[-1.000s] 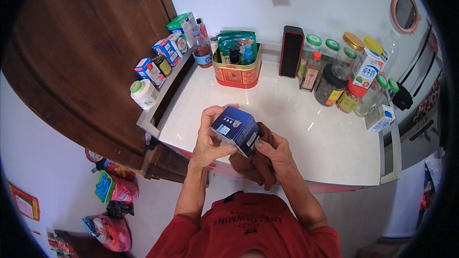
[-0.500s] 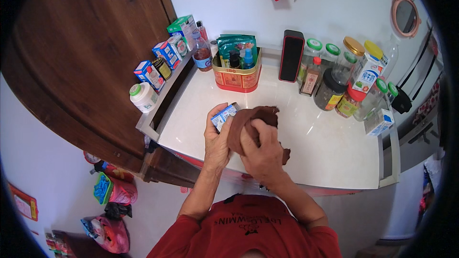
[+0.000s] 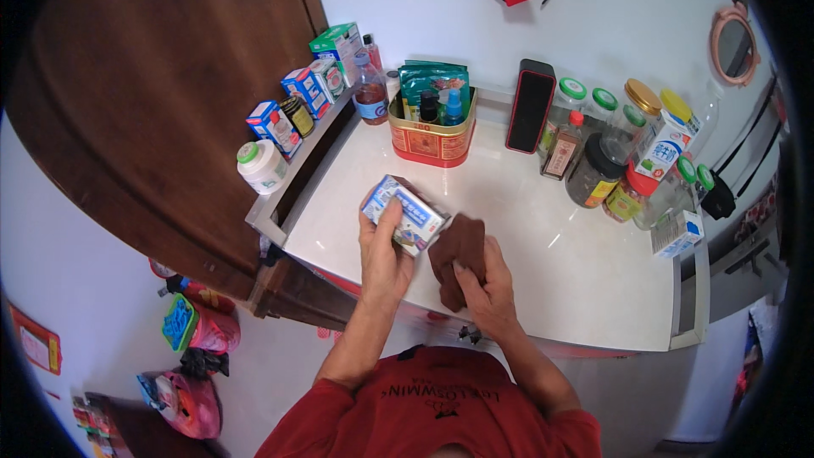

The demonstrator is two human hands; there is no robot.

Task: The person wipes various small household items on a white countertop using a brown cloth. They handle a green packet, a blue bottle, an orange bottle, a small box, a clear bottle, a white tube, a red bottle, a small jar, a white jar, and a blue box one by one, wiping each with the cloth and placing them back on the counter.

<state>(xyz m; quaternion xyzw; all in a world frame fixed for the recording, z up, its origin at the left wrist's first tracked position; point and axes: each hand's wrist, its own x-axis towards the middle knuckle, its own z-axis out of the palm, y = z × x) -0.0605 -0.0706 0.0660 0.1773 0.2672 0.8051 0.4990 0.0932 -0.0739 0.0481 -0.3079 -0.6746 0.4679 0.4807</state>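
Observation:
My left hand [image 3: 387, 256] is wrapped round a small blue-and-white box [image 3: 409, 214], thumb across its printed face, and keeps it tilted above the front part of the white cabinet top [image 3: 534, 254]. Bunched in my right hand [image 3: 493, 290] is a brown cloth [image 3: 459, 259], its thumb pressed into the folds. The cloth's upper end lies close beside the box's right end; whether they touch I cannot tell. Beyond the box stands a red and gold tin [image 3: 431, 146] filled with green packets and small bottles.
A black speaker [image 3: 532, 107] stands at the back. Right of it are several lidded glass jars [image 3: 599, 171], a milk carton [image 3: 663, 149] and a small carton lying by the right rail [image 3: 676, 232]. Medicine boxes [image 3: 274, 129] and a white tub [image 3: 261, 167] line the left ledge.
The cloth has come off the box and moved down and right with my right hand. The box now shows its broad printed face. The whole view has shifted slightly.

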